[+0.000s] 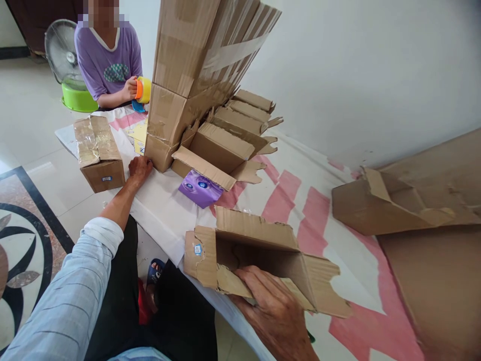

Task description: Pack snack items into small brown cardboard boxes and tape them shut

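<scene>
My right hand [274, 306] grips the near side of an open cardboard box [259, 253], fingers over its front flap and thumb outside. The box's flaps stand spread, and its inside looks brown and bare where I can see it. Across the table, my left hand [141, 168] rests with curled fingers at the foot of a tall stack of cardboard boxes [165, 113]; anything inside those fingers is hidden. To its left is a taped carton [99, 153]. A purple tissue pack [201, 188] lies beside the open boxes [225, 143] lined up along the stack.
A white and pink cloth [280, 195] covers the table. Large cardboard pieces [421, 200] lean at the right by the wall. Across the table, a person in a purple shirt holds a yellow and orange tape dispenser [143, 90]. A fan [69, 55] stands behind.
</scene>
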A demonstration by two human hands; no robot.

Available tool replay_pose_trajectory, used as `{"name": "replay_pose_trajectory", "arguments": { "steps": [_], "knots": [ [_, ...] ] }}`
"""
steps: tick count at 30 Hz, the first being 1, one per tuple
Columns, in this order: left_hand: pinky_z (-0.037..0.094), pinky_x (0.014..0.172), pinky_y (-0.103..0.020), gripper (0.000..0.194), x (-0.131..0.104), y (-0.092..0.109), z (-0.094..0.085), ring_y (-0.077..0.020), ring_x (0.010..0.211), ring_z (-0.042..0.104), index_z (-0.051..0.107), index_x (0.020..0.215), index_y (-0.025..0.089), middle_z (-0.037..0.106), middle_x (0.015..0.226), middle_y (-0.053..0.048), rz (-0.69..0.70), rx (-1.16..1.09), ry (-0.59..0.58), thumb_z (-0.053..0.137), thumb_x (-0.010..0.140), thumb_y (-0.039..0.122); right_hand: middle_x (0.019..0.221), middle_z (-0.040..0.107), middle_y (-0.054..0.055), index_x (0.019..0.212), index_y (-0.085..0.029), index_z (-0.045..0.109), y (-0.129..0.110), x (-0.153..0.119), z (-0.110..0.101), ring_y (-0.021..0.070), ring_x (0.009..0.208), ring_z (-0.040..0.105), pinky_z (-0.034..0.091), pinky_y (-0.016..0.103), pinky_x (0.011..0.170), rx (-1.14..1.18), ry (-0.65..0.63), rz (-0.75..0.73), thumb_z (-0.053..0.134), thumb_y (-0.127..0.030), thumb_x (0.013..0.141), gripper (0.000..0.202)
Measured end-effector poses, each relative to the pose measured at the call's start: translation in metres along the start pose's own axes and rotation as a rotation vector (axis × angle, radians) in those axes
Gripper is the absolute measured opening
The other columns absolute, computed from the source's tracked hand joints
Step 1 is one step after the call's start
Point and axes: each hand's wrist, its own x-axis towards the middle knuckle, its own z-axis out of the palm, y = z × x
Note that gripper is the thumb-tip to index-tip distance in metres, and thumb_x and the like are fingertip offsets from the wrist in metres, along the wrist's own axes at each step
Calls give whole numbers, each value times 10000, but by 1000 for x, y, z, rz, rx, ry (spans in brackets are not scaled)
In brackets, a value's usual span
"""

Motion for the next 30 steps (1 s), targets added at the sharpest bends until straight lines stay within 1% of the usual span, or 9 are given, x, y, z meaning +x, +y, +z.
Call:
{"name": "replay_pose_trajectory", "arguments": {
  "steps": [5, 11, 17, 21, 30],
  "knots": [
    [558, 1019, -404, 385, 0, 1, 0, -363, 1266, 778, 893, 1289, 199, 851, 1355, -203, -17, -8, 7, 593, 1083, 323, 903, 765, 47, 1053, -223, 692, 1, -3, 1, 223, 823, 723, 516, 336, 815, 23, -10, 18, 545, -290, 1205, 222],
    [567, 1031, -417, 389, -2, 5, 0, -371, 1279, 777, 893, 1286, 213, 854, 1348, -191, -46, -16, 26, 604, 1052, 327, 929, 776, 56, 1061, -229, 707, 2, -6, 2, 234, 848, 727, 510, 342, 833, 44, -5, 42, 561, -236, 1170, 183],
    [586, 1043, -422, 395, -4, 10, -3, -362, 1305, 779, 883, 1315, 249, 857, 1374, -159, -118, -72, 28, 633, 1018, 324, 915, 761, 48, 1050, -225, 688, 2, -5, 3, 227, 843, 717, 512, 333, 833, 31, -9, 33, 551, -256, 1189, 197],
    [583, 1066, -408, 373, -4, 12, -3, -344, 1332, 771, 876, 1294, 263, 853, 1396, -135, -150, -97, 33, 643, 1006, 307, 909, 760, 43, 1055, -226, 689, 2, -5, 3, 224, 834, 718, 512, 335, 812, 25, -14, 36, 553, -265, 1189, 195],
    [576, 1031, -450, 318, 0, 12, 1, -387, 1288, 775, 877, 1220, 235, 854, 1334, -176, -155, -129, 46, 672, 987, 304, 897, 766, 46, 1042, -231, 707, 1, -7, 4, 234, 820, 727, 524, 361, 783, 30, -13, 66, 569, -243, 1155, 179]
  ]
}}
